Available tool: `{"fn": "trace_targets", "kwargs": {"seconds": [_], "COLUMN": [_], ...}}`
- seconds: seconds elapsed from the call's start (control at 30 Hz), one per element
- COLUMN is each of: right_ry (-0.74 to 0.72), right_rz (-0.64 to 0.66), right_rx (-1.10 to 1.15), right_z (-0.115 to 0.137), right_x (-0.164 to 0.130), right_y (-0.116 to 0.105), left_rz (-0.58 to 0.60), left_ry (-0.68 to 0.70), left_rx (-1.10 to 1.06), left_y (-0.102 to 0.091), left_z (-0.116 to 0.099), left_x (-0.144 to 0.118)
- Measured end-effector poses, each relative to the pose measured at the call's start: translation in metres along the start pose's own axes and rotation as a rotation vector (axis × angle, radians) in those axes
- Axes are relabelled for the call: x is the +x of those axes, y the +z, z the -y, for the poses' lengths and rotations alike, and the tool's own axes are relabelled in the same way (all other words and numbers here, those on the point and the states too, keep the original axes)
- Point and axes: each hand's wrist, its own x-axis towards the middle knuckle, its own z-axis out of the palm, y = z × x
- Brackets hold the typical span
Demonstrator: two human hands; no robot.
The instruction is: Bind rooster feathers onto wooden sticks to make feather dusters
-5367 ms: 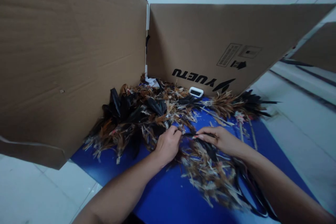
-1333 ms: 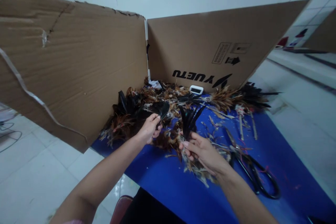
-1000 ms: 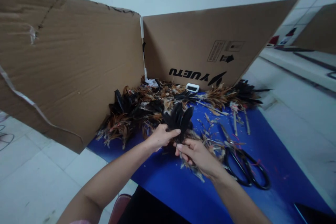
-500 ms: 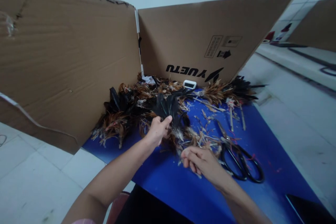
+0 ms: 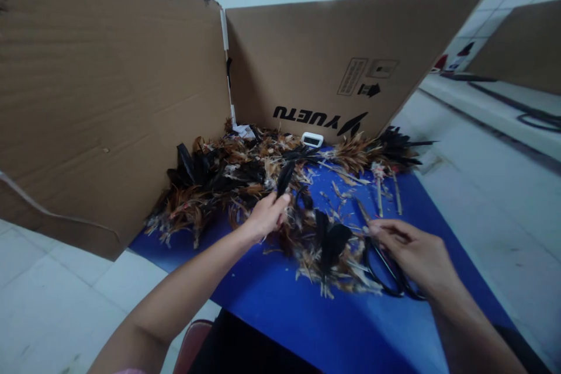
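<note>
My left hand [image 5: 265, 217] is closed on a bunch of black feathers [image 5: 284, 177], holding it upright above the blue table [image 5: 280, 315]. My right hand [image 5: 414, 254] rests over the black scissors [image 5: 388, 272] at the right, fingers curled on their handles. A small heap of brown and black feathers [image 5: 333, 251] lies between my hands. A larger pile of feathers [image 5: 228, 178] fills the corner behind.
Brown cardboard walls [image 5: 109, 99] stand at the left and back of the table, the back one printed YUETU. A small white object [image 5: 312, 139] sits at the back wall's foot. Thin sticks [image 5: 388, 193] lie at the right. White tiled floor surrounds the table.
My right hand let go of the feather bunch and moved right onto the scissors. My left hand kept the black feathers and holds them alone now.
</note>
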Motion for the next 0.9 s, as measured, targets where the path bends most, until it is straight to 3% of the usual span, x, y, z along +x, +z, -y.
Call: {"fn": "trace_targets", "kwargs": {"seconds": [0.1, 0.17, 0.23, 0.33, 0.5, 0.57, 0.7, 0.9], "right_ry": [-0.062, -0.21, -0.365, -0.409, -0.148, -0.091, -0.006, 0.124], "right_rz": [-0.103, -0.12, -0.17, -0.211, 0.431, 0.56, 0.628, 0.647], "right_rx": [-0.369, -0.616, -0.703, -0.474, 0.107, 0.267, 0.372, 0.463], "right_z": [-0.027, -0.036, -0.031, 0.001, 0.065, 0.078, 0.082, 0.072], "right_x": [0.023, 0.031, 0.027, 0.001, -0.052, -0.062, -0.067, -0.07], "right_y": [-0.013, -0.016, -0.011, 0.01, 0.062, 0.078, 0.089, 0.083], "left_rz": [0.024, 0.032, 0.041, 0.069, 0.13, 0.173, 0.151, 0.033], "left_ry": [-0.029, -0.027, -0.044, -0.075, -0.047, -0.042, -0.043, -0.026], "left_rx": [-0.221, -0.353, -0.438, -0.508, -0.515, -0.505, -0.438, -0.359], "left_y": [-0.011, -0.015, -0.015, -0.007, 0.015, 0.022, 0.026, 0.021], "left_z": [-0.001, 0.0, 0.001, 0.002, 0.008, 0.011, 0.013, 0.01], "left_x": [-0.004, -0.009, -0.014, -0.02, -0.028, -0.031, -0.034, -0.032]}}
